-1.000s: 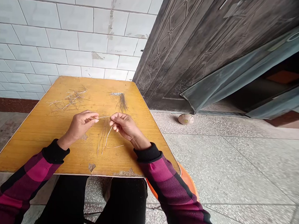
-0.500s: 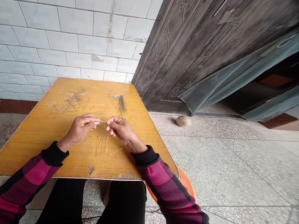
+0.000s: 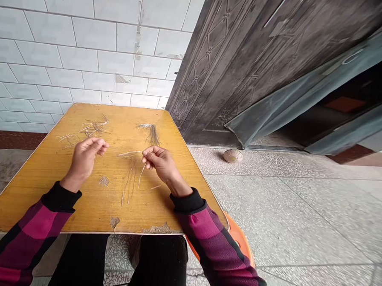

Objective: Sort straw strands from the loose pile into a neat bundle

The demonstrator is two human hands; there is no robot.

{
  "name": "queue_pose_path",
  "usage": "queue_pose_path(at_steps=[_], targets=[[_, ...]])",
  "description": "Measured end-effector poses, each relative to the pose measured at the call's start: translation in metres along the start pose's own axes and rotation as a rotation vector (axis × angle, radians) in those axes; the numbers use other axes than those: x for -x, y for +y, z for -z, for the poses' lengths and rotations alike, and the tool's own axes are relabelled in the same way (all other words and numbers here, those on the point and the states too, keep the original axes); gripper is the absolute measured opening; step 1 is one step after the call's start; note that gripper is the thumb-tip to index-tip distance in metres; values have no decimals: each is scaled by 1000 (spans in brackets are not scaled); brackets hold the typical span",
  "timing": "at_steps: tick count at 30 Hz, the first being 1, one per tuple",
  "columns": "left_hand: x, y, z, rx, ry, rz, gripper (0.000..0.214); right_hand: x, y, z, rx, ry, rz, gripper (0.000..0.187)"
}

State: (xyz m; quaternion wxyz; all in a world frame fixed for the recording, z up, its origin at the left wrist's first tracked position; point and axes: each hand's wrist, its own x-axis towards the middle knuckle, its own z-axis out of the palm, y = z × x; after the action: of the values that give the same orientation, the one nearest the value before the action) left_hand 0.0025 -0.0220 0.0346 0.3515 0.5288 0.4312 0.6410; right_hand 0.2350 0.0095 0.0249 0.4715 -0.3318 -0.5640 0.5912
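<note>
Pale fibre strand [image 3: 129,153] lies free between the hands — the left hand [image 3: 85,161] raised, loosely curled, gripping nothing; the right hand [image 3: 159,162] half closed, though whether it pinches a thin strand [image 3: 142,176] I cannot tell. Loose fibres [image 3: 128,184] lie nearer on the yellow wooden tabletop [image 3: 31,194], a dark tuft [image 3: 153,135] and scattered pile [image 3: 89,129] beyond.
</note>
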Motion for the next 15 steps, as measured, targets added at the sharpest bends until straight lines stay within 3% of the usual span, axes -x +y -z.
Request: queue_pose_path(at_steps=[2, 6, 8, 15], targets=[[-2, 5, 2, -54, -26, -15, 26, 2, -2, 1, 129, -45, 86, 27], [7, 7, -8, -215, -477, 75, 26, 11, -2, -6, 516, -249, 312, 19], [13, 5, -16, -223, -630, 151, 24, 15, -1, -9, 703, -296, 400, 14], [23, 1, -28, -241, -647, 276, 22, 22, 4, -17, 870, -357, 470, 12]])
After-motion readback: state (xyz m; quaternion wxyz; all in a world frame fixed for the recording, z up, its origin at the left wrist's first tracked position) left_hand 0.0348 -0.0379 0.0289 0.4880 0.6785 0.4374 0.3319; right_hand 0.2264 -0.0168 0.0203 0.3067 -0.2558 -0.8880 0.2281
